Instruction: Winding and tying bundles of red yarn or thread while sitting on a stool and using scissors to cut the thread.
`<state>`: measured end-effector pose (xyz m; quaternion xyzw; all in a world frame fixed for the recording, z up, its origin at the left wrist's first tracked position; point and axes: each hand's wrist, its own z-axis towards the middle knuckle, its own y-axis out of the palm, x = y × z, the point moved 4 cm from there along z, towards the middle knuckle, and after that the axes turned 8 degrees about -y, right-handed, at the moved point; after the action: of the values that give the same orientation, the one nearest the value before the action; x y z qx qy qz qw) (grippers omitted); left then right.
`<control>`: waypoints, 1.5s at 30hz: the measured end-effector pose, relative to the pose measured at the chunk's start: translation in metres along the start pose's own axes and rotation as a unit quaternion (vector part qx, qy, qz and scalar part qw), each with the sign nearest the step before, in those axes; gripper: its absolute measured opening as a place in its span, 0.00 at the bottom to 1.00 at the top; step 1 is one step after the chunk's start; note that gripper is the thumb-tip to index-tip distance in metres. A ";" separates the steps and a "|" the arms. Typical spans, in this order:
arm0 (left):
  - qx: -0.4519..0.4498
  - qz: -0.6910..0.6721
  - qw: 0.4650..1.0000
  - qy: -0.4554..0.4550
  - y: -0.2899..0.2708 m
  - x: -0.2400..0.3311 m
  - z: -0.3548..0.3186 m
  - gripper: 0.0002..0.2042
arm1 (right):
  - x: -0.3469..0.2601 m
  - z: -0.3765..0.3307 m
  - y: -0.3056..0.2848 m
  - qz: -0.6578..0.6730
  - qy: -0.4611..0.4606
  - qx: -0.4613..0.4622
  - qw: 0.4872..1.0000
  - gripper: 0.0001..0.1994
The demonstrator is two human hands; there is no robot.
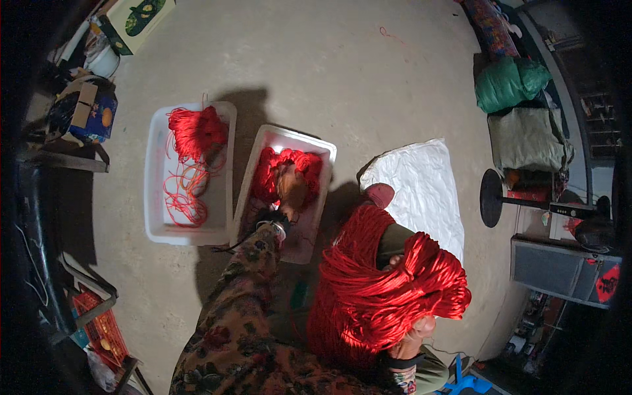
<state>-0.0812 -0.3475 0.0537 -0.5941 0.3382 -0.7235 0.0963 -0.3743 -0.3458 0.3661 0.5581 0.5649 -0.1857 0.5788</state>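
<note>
My left hand [291, 187] reaches down into a white foam box [253, 153] and touches the bundles of red cord [265, 172] inside. Its fingers are hidden among the cord. At the lower right my right hand [417, 334] is closed around a big, thick hank of red cord [395, 289]. That hank lies draped over my lap and leg, its strands hanging down on the left. Part of the right hand is covered by the cord.
Left of the foam box stands a white plastic tub [158, 197] with a red cord bundle [199, 130] and loose loops. A white sheet [424, 184] lies on the floor under my foot. A pedestal fan [491, 198], green bag [510, 84] and blue plastic stool [466, 382] are at right.
</note>
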 end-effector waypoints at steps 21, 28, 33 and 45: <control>-0.136 0.239 0.953 -0.125 -0.031 -0.069 0.001 0.18 | -0.005 -0.003 0.011 0.004 0.010 0.025 1.000 0.51; -0.062 0.352 0.931 -0.071 -0.022 -0.023 -0.011 0.15 | -0.006 -0.010 -0.022 -0.395 0.000 0.043 0.918 0.51; -0.014 0.241 0.970 -0.012 -0.046 0.007 -0.026 0.17 | -0.007 -0.002 0.014 -0.057 -0.015 0.012 0.998 0.51; -0.065 0.259 0.963 -0.025 -0.025 -0.006 0.017 0.15 | -0.015 -0.005 0.024 -0.016 -0.009 0.006 1.000 0.48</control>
<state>-0.0576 -0.3316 0.0656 -0.5092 0.5242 -0.6351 0.2502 -0.3604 -0.3408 0.3911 0.5507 0.5676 -0.2028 0.5774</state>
